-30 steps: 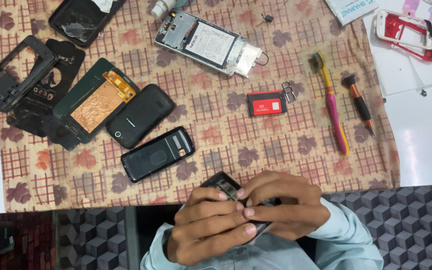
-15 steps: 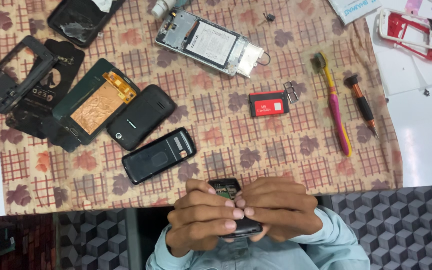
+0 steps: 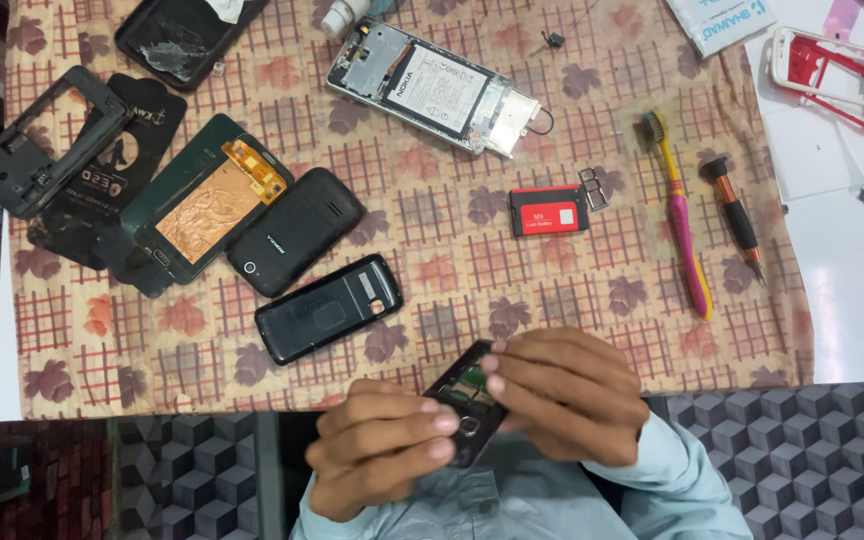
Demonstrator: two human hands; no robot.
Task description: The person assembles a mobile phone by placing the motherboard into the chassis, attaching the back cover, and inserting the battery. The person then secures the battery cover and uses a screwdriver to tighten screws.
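Note:
Both of my hands hold a small black opened phone body just below the table's front edge. My left hand grips its lower end from the left. My right hand covers its right side, fingertips resting on the exposed green board inside. Most of the phone is hidden by my fingers. The nearest loose piece is a black phone back cover lying on the patterned cloth above my left hand.
On the cloth lie an opened phone with its battery showing, a red-and-black battery, a pink-and-yellow toothbrush, a screwdriver, a copper-backed screen panel, a black phone, black frames. A red-and-white casing sits far right.
The camera view has shifted slightly. My hands have turned the small phone, so its open inside now faces up between my fingers.

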